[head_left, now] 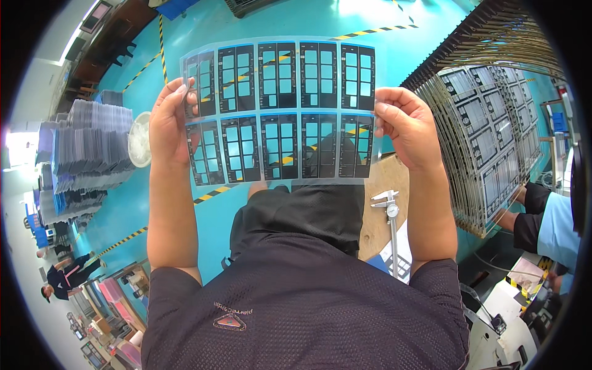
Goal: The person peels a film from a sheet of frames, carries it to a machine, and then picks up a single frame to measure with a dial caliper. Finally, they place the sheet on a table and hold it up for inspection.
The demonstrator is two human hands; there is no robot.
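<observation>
Between both hands I hold up a clear plastic sheet [279, 113] printed with two rows of black panels that have see-through windows. My left hand [171, 117] pinches its left edge, the thumb in front and some fingers showing through behind. At the right edge, my right hand [407, 123] grips it between thumb and curled fingers. The sheet is spread out, facing me, with the floor and my legs visible through it. Below my right hand a dial caliper [392, 213] lies on a wooden board [370, 228], beside a printed sheet [401, 254].
At right stands a rack [487, 117] of wire shelves bearing similar printed sheets. A co-worker's arms [524, 206] reach in beside it. Tall stacks of sheets [86, 148] and a white round tub [140, 140] are at left. Farther off, another person [65, 277] walks.
</observation>
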